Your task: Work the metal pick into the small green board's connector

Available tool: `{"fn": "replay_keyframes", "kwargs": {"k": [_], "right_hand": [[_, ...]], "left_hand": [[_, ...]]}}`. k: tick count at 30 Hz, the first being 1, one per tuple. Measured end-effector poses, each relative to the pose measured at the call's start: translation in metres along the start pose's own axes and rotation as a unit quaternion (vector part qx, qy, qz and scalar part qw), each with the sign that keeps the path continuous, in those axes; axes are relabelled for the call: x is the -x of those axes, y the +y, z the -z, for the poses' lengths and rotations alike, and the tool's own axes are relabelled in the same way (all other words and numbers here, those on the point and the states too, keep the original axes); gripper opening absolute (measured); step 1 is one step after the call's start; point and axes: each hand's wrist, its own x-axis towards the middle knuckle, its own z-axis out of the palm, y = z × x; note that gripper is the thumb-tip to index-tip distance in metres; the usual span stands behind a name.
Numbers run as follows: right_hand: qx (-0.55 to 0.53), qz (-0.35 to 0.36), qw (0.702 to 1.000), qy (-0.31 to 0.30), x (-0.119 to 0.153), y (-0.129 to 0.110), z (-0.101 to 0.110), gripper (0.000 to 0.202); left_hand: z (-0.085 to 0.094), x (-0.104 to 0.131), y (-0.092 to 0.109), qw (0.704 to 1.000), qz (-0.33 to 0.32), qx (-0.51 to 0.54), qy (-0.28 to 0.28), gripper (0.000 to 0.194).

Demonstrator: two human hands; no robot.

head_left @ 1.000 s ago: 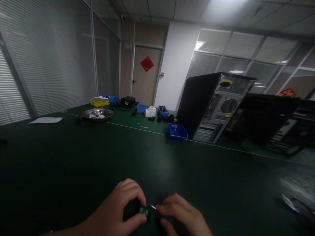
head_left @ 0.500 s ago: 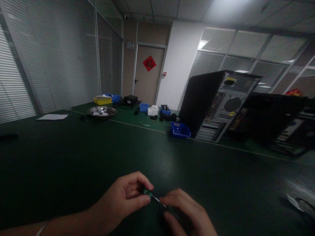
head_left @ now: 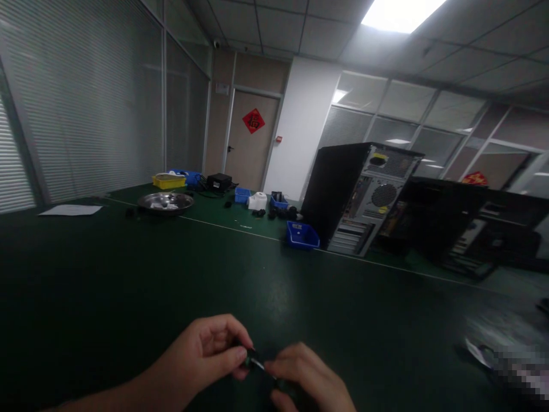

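My left hand [head_left: 210, 355] is closed in a pinch on a small green circuit board [head_left: 250, 359], which is mostly covered by the thumb and fingers. From the right, my right hand [head_left: 311, 377] grips a thin metal-shafted tool [head_left: 258, 364]. The bright shaft points up and left, and its end meets the board or lies right beside it; blur hides the exact contact. Within the right fingers the tool's rear part is dark and hardly visible. Both hands are close together above the dark green table [head_left: 206, 274], near its front.
A blue bin [head_left: 302, 236] stands beside a black computer tower [head_left: 338, 194]; more dark computer cases [head_left: 484, 223] are at right. A metal bowl [head_left: 166, 203], a paper sheet [head_left: 71, 210] and a yellow tray [head_left: 169, 182] lie back left. A blurred object [head_left: 478, 352] lies at the right.
Both hands have shifted slightly left and down in view, still together. The board has turned and shows less of its green face. My view has tipped up and moved a little right.
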Motion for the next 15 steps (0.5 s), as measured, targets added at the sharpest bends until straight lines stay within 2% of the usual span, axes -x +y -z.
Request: {"fn": "replay_keyframes", "kwargs": {"k": [4,8,11,13,15], "right_hand": [[0.028,-0.014,0.999,-0.010,-0.004,-0.017,0.005,0.029],[0.068,-0.018,0.997,0.015,-0.007,-0.032,0.004,0.023],[0.100,0.024,0.992,0.068,-0.005,-0.029,-0.005,0.020],[0.116,0.004,0.984,0.136,-0.003,-0.022,-0.012,0.035],[0.124,0.011,0.982,0.142,-0.001,-0.015,-0.016,0.044]], "left_hand": [[-0.001,0.002,0.000,1.000,0.029,-0.008,0.000,0.028],[-0.003,0.006,0.003,0.999,0.047,-0.003,0.001,0.027],[-0.003,0.008,0.008,0.998,0.058,0.002,-0.005,0.026],[-0.004,0.009,0.011,0.997,0.070,0.008,-0.012,0.025],[-0.003,0.010,0.013,0.996,0.080,0.016,-0.021,0.027]]}}
